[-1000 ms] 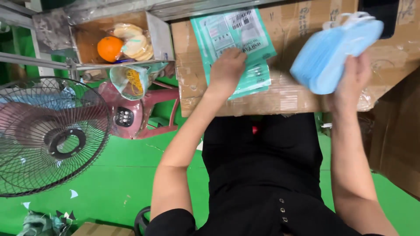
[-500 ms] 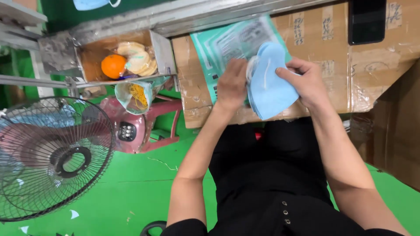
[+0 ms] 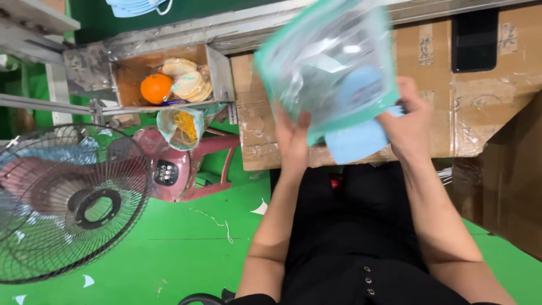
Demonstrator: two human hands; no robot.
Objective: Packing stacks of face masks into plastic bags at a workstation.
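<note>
My left hand [image 3: 293, 138] grips the lower left edge of a clear plastic pouch with a teal border [image 3: 327, 62], lifted off the cardboard-covered table [image 3: 480, 113] and blurred by motion. My right hand [image 3: 409, 121] holds a stack of light blue face masks [image 3: 355, 141] at the pouch's lower opening; part of the stack shows through the clear plastic, part sticks out below. Both hands hover over the table's near edge, above my lap in black clothes.
A black phone [image 3: 474, 39] lies on the table at the far right. A small box [image 3: 169, 79] at the left holds an orange [image 3: 156, 88] and wrapped items. A floor fan [image 3: 62, 197] and a red stool [image 3: 186, 161] stand on the green floor. More blue masks [image 3: 138, 7] lie at top left.
The pouch lay flat on the table under my left hand; now it is raised in the air. The blue masks came from the far right to the pouch's opening.
</note>
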